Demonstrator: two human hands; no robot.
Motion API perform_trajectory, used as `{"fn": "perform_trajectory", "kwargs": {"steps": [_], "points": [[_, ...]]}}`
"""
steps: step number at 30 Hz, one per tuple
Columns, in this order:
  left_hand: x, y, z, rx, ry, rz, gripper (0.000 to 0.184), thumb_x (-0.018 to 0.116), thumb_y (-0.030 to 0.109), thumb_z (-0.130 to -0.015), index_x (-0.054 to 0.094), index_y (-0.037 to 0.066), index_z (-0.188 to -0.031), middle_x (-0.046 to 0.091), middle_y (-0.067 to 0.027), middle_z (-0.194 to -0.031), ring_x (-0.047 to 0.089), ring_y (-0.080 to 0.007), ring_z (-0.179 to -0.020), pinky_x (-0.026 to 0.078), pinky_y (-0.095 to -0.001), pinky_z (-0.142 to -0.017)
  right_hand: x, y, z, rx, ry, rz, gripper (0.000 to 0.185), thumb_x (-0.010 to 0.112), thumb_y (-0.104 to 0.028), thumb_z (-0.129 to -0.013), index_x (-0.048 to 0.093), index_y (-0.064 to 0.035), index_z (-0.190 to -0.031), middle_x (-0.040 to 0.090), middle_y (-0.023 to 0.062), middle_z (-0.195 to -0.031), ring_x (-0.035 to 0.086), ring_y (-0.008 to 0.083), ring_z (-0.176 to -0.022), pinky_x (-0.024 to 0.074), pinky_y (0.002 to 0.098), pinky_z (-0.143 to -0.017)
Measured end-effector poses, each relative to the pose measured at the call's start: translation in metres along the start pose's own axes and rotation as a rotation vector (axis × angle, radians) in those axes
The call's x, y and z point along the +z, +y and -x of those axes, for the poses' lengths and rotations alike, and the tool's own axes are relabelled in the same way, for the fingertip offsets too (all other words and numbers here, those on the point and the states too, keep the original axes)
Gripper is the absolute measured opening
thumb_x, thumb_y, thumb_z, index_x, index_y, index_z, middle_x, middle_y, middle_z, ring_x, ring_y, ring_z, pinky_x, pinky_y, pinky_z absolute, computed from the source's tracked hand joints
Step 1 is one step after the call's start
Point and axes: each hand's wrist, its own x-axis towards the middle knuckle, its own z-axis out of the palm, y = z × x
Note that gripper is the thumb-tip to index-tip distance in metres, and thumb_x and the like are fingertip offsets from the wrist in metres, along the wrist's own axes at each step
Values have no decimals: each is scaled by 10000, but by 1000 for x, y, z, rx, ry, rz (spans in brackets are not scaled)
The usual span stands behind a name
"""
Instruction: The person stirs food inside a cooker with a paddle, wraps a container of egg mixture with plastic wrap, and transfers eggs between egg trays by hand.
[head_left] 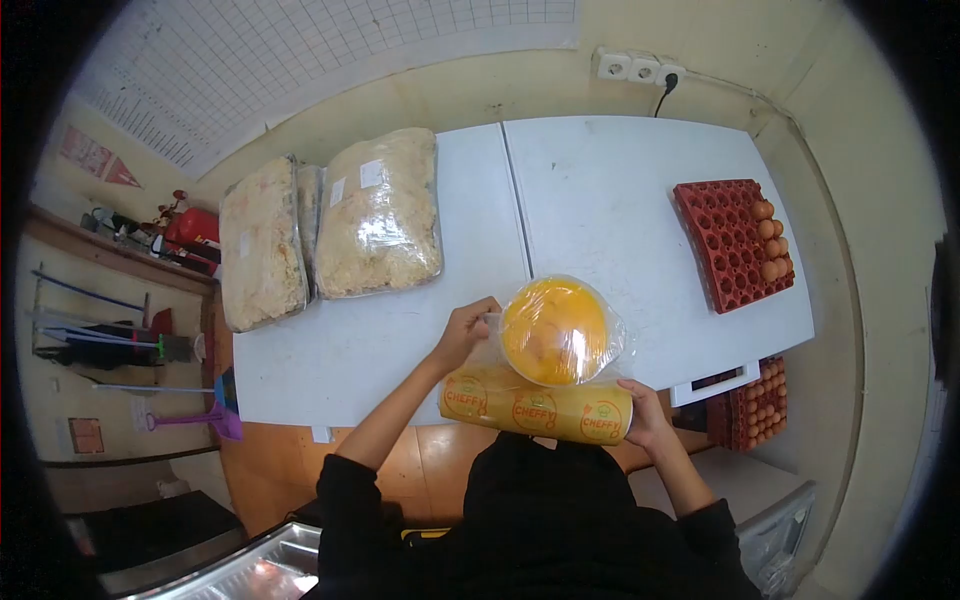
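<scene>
A round container of yellow, egg-like contents (556,330) stands at the front edge of the white table, with clear film stretched over its top. My left hand (470,333) is closed at the container's left side, its fingers pinching the film or the container's handle; which one I cannot make out. Just in front of the container lies a yellow roll printed "CHEFFY" (535,405), held level. Around the roll's right end my right hand (645,412) is closed, the thumb on top.
Large wrapped bags (380,215) rest at the table's back left. A red egg tray (730,245), partly filled with brown eggs, sits at the right. More egg trays (762,405) are below the table's right side. Wall sockets (628,68) are behind.
</scene>
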Motion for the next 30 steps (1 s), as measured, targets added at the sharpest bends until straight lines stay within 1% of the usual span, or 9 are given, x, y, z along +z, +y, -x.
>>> {"fn": "perform_trajectory", "kwargs": {"steps": [1,2,6,8,10,14,19,25,30], "points": [[3,5,-1,151,7,-250,478,542,482,-902,521,24,-766,454,5,-673,409,-85,-644,351,-250,-596,0,0,4,-30,5,-26,475,535,-345,-881,535,30,-1173,593,182,-1150,579,290,-1066,453,412,-944],[5,10,-1,78,18,-337,418,641,407,-850,500,22,-768,447,-10,-682,398,-88,-664,353,-259,-606,-6,6,7,-24,1,-19,475,535,-345,-881,535,30,-1173,593,182,-1150,579,290,-1066,453,412,-944],[16,-5,-9,36,148,-294,350,623,334,-866,493,25,-768,444,-20,-686,418,-94,-672,366,-270,-605,-19,42,18,-404,36,463,496,595,-315,-869,504,39,-1204,586,136,-1140,576,224,-1030,458,368,-906],[27,-8,-18,378,400,-295,305,601,281,-873,488,23,-758,446,-18,-670,431,-92,-673,375,-272,-604,-28,61,16,-530,75,724,524,620,-357,-864,513,45,-1183,598,111,-1101,573,190,-1009,461,327,-879],[28,-4,-15,323,384,-264,287,592,249,-875,490,21,-735,446,-8,-640,423,-80,-643,371,-264,-583,-43,79,-1,-736,254,862,486,604,-392,-888,569,50,-1088,627,87,-967,597,155,-874,488,277,-745],[22,0,-7,71,276,-286,327,579,189,-874,438,1,-645,403,40,-575,340,-60,-570,345,-223,-545,-54,83,-18,-826,463,781,501,512,-443,-934,625,45,-949,634,78,-816,607,144,-734,486,266,-620],[38,-6,-22,36,378,-123,337,613,163,-867,566,-11,-582,421,72,-508,321,-21,-501,250,-227,-448,4,55,8,-566,628,437,617,369,-498,-974,586,67,-1093,633,137,-959,615,203,-861,503,330,-759],[51,3,-34,-79,485,109,302,636,173,-865,667,4,-617,461,86,-534,334,-4,-502,228,-237,-448,2,52,-5,-799,798,355,676,270,-536,-982,559,52,-1150,610,120,-1047,593,199,-929,484,338,-802],[61,36,-36,-34,599,170,466,678,204,-857,491,49,-460,305,114,-491,220,-7,-484,138,-255,-444,-48,47,-3,-767,603,431,673,255,-531,-985,563,55,-1106,609,97,-1000,581,179,-877,481,318,-744]]}}
